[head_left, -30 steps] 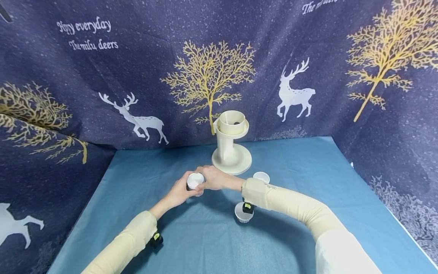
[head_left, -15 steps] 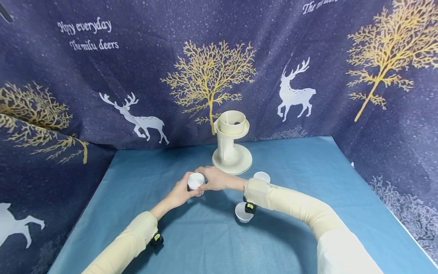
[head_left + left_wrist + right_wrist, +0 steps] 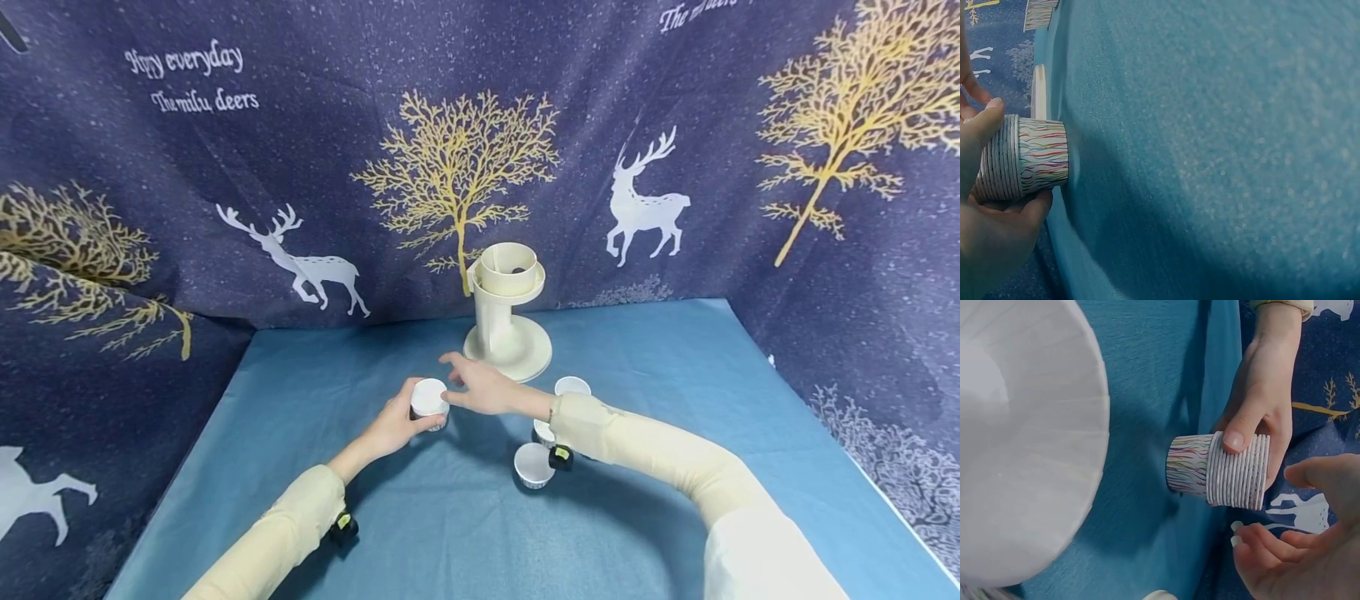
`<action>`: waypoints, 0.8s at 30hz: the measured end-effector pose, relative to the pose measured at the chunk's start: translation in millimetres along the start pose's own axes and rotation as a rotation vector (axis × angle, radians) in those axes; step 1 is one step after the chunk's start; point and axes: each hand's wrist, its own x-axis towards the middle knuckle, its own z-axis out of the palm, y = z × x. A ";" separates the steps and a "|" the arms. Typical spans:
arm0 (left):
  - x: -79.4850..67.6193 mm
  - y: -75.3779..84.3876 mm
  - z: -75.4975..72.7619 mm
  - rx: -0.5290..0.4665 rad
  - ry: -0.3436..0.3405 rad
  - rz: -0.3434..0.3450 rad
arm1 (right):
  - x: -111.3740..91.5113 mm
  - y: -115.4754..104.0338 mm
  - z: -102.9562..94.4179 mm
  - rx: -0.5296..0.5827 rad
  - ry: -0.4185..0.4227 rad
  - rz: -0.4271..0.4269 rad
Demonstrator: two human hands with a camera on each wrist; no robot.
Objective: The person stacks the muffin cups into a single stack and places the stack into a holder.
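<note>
Cream sleeves point(image 3: 277, 537) come in nearest, then a white cup point(image 3: 529, 467) on the blue-covered bench point(image 3: 442, 533). Just past it, a second cup point(image 3: 543, 432) is half hidden by the right sleeve point(image 3: 645, 446). Further left, the left grip point(image 3: 395, 421) has thumb and fingers round a squiggly-striped cup stack point(image 3: 430, 398); can't tell if its base touches down. The right grip point(image 3: 486, 388) holds nothing, fingers apart, just beside it. Then a third cup point(image 3: 572, 386), a cream stand point(image 3: 492, 325) and navy deer cloth point(image 3: 315, 150) behind.
</note>
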 end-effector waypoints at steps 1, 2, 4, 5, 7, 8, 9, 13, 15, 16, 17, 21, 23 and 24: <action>0.1 -0.1 0.2 0.003 0.003 0.001 | -0.9 1.2 -0.3 0.009 0.011 -0.003; 0.1 -0.1 0.2 0.004 0.005 0.004 | -2.0 2.1 -0.8 0.019 0.020 -0.007; -0.1 -0.2 0.5 0.010 0.011 0.014 | -3.8 3.9 -2.2 0.049 0.032 -0.019; 0.0 -0.1 0.6 0.011 0.013 0.016 | -4.8 4.5 -2.9 0.064 0.040 -0.030; 0.2 -0.4 0.8 0.011 0.017 0.022 | -6.6 5.5 -4.4 0.082 0.050 -0.051; 0.3 -0.5 0.9 0.009 0.017 0.024 | -7.4 6.0 -5.2 0.083 0.054 -0.066; 0.5 -0.7 1.2 0.008 0.016 0.024 | -8.0 6.5 -5.9 0.079 0.060 -0.080; 0.0 -0.6 1.2 0.000 0.015 0.009 | -10.8 8.5 -7.6 0.053 0.068 -0.118; -0.1 -0.3 1.1 0.001 0.018 0.007 | -13.1 9.6 -8.9 0.074 0.063 -0.115; -0.1 -0.1 0.9 0.003 0.019 0.007 | -14.3 10.7 -9.4 0.088 0.059 -0.111; -0.2 0.1 0.9 0.004 0.021 0.009 | -15.5 11.6 -10.0 0.101 0.056 -0.107; 0.3 0.1 0.9 0.007 0.022 0.013 | -21.4 16.0 -12.2 0.122 0.052 -0.101; 0.4 -0.2 1.2 0.009 0.025 0.013 | -24.1 18.4 -13.0 0.117 0.053 -0.105; 0.6 -0.7 1.4 0.011 0.027 0.012 | -25.5 19.5 -13.4 0.116 0.052 -0.109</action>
